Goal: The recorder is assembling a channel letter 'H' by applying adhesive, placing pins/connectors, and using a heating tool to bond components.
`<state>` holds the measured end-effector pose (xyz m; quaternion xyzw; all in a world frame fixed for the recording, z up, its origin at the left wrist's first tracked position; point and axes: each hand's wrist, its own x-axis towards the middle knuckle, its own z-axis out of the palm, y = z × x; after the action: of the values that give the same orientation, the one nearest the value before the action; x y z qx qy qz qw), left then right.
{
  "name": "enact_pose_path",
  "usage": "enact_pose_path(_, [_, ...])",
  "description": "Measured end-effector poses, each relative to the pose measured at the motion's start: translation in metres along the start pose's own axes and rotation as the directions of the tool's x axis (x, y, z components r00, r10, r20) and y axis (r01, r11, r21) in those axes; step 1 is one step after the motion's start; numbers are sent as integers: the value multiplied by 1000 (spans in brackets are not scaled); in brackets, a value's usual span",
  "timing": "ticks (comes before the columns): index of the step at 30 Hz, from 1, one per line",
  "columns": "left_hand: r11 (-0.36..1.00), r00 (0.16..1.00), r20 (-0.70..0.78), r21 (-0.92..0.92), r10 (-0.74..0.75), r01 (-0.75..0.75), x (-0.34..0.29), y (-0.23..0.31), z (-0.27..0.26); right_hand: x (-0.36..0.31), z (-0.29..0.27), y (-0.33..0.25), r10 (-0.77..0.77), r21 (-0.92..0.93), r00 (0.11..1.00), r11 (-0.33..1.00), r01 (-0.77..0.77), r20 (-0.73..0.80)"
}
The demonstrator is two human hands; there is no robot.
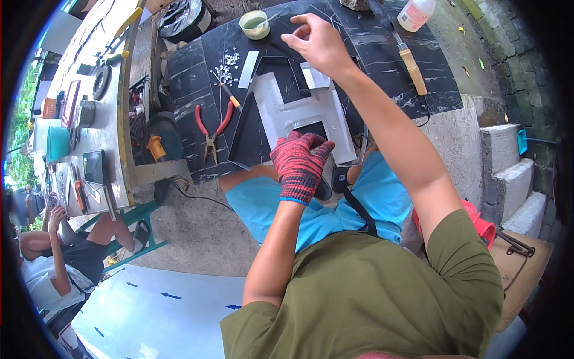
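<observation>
My left hand [302, 166], in a red and black knit glove, is bent over the near edge of a flat whitish panel [342, 134] with a dark rectangular opening. Its fingers curl at that edge, and the thumb side is partly hidden. My bare right hand [320, 45] is raised over the far part of the table, right of a small cup [255, 25] of greenish-grey stuff. Its fingers are bent toward the thumb in a pinch; anything between them is too small to make out. A black frame [246, 119] lies around the panel, with a small white piece [315, 76] at its far part.
On the black marbled table [185, 78] lie red-handled pliers [210, 128], an orange-handled tool [230, 97], white chips [226, 69], a white strip [248, 70] and a wooden-handled soldering iron [412, 72]. A bottle [416, 15] stands far right. Another person sits at the left bench [113, 137].
</observation>
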<state>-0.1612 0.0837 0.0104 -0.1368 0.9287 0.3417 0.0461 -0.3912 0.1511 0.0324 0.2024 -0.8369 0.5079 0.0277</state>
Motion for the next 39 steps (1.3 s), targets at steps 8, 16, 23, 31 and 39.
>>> enact_pose_path(8, [1000, 999, 35, -1, -25, 25, 1, 1, -1, 74, 62, 34, 169, 71, 979, 984, -162, -118])
enact_pose_path(16, [999, 998, 56, -14, -35, 36, 2, 0, -1, 95, 77, 39, 161, -31, 977, 985, -167, -143])
enact_pose_path(23, [1000, 999, 32, 1, -24, 24, 2, -1, 0, 95, 70, 35, -96, -93, 961, 993, 74, -259])
enact_pose_path(31, [1000, 1000, 23, 5, -21, 21, 1, 2, -2, 74, 3, -2, -96, -72, 941, 994, 76, -326])
enact_pose_path(39, [999, 1000, -12, -29, 18, -18, 1, -8, 7, -30, -116, -4, -9, -63, 998, 998, 5, -64])
